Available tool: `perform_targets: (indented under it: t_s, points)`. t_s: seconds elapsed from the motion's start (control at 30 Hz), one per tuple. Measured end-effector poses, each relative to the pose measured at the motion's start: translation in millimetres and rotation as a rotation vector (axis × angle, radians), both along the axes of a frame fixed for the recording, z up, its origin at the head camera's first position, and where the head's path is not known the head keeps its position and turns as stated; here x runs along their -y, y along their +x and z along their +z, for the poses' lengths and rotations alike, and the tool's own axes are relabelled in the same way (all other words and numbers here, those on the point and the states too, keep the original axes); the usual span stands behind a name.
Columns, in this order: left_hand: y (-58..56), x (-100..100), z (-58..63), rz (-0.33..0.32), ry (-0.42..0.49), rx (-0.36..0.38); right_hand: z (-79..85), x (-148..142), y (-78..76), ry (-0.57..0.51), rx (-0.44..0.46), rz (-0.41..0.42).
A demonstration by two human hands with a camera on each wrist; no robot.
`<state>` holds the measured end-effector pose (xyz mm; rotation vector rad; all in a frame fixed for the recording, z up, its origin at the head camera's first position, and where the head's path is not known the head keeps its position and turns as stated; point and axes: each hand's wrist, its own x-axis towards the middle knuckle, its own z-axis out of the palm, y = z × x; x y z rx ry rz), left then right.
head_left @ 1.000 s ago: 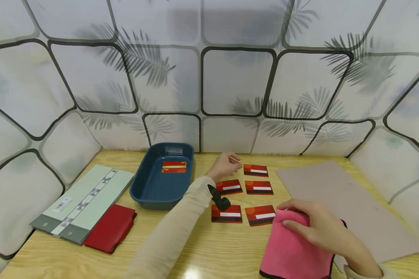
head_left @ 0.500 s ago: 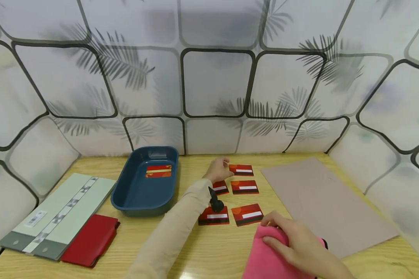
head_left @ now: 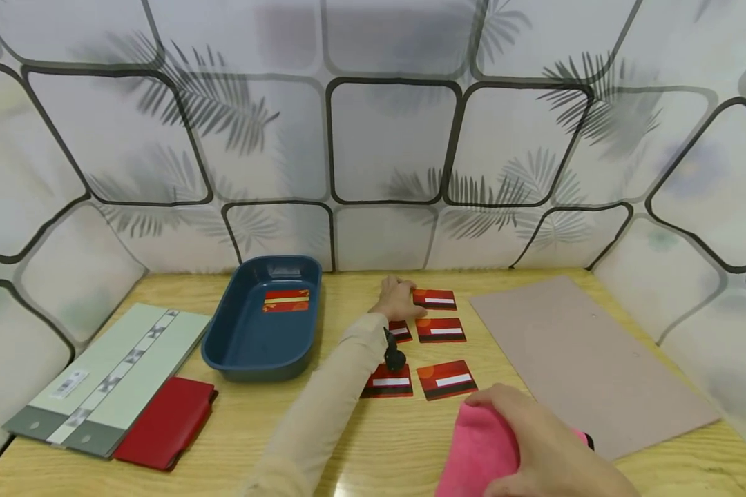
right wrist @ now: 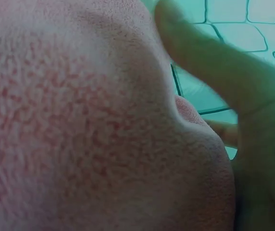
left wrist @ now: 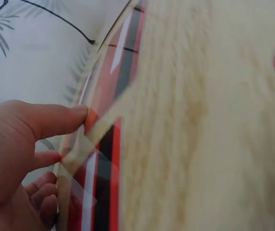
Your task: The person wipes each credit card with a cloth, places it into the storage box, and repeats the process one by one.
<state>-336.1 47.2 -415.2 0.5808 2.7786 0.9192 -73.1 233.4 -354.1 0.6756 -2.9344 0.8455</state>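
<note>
Several red cards, each with a white strip, lie in rows on the wooden table, one of them a red card [head_left: 440,330] in the right row. My left hand [head_left: 400,300] is down low at the far end of the left row, beside the farthest card [head_left: 435,299]. In the left wrist view, its thumb [left wrist: 60,120] and fingers sit by the card edges, and a thin see-through corner shows below them; I cannot tell whether they hold it. My right hand [head_left: 534,442] grips a pink cloth [head_left: 475,449] with a dark edging at the front right.
A blue tray [head_left: 261,345] with a red and gold card [head_left: 286,300] in it stands left of the cards. Farther left lie a pale green folder [head_left: 115,376] and a red wallet [head_left: 166,424]. A greyish board [head_left: 590,366] lies at right, before a patterned backdrop [head_left: 391,145].
My left hand has come down to the table, its fingers turned lower; one second ago it pinched a thin pale-edged thing there. The right hand still grips the pink cloth. The view has shifted rightward.
</note>
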Motion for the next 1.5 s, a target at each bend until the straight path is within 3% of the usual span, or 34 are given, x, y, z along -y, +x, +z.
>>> perform_targets:
  t_s: [0.23,0.47,0.63,0.83,0.93,1.03,1.1,1.3,1.5]
  points:
    - [4.7,-0.2,1.2,0.004,0.017,0.005,-0.9,-1.3,2.3,0.018,0.027,0.01]
    - [4.6,-2.0,0.8,0.104,0.096,0.027,-4.1,-2.4,-3.0,0.056,0.068,0.047]
    - [2.6,0.3,-0.8,0.07,0.169,0.002,-6.9,-3.2,-9.0,0.044,0.154,0.089]
    - [5.6,5.5,3.5,0.073,0.384,-0.09,-9.7,-5.0,-11.5,0.106,0.029,0.127]
    - [10.8,6.2,12.7,0.09,0.565,-0.064,-10.7,-5.6,-12.3,0.149,-0.026,0.123]
    - [21.0,6.7,27.0,0.099,0.75,0.004,-12.3,-6.1,-13.2,0.158,-0.055,0.138]
    - [30.7,8.2,36.8,0.09,0.827,0.035,-13.7,-6.3,-14.2,0.139,-0.07,0.155]
    - [66.9,16.8,62.3,-0.025,0.835,0.026,-10.2,-8.7,-18.7,-0.015,-0.018,0.202]
    - [105.5,35.1,82.4,-0.086,0.813,0.03,12.4,-2.5,-25.5,-0.188,-0.034,0.26]
